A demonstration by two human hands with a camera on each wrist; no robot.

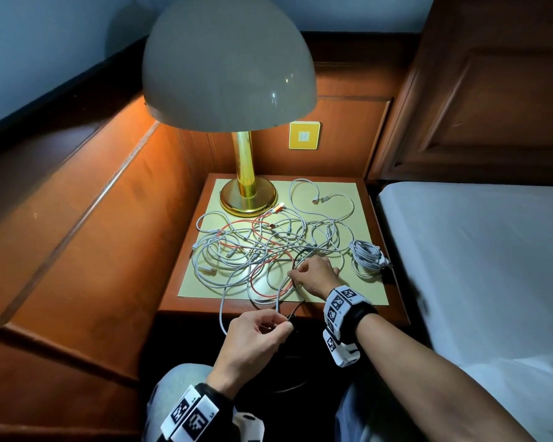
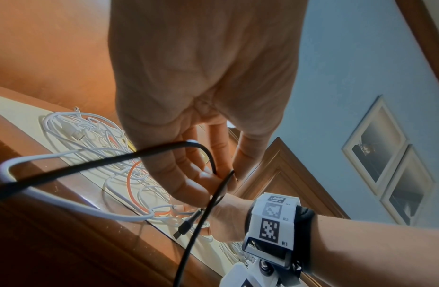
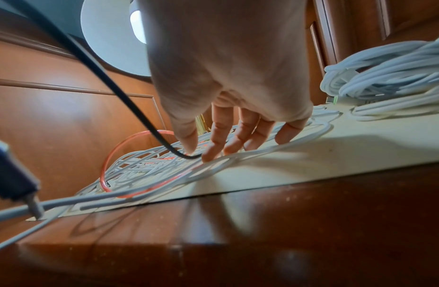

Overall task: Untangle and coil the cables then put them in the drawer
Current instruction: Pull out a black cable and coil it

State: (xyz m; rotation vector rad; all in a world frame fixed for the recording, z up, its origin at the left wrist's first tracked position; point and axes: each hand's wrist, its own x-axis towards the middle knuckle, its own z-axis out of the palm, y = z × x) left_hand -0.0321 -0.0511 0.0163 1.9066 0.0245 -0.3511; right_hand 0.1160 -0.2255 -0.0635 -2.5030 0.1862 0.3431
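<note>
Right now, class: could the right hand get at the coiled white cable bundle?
Probably yes: the right hand sits just beside the coiled white cable bundle, nothing between them, though it pinches the black cable.

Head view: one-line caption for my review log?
Both hands work a black cable free from tangled cables on a nightstand.

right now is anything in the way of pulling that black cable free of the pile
Yes. The black cable, pinched by the left hand and right hand, runs through white cables and a red cable looping across it.

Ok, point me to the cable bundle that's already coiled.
Head view: the coiled white cable lies at the nightstand's right edge, beside the bed.
</note>
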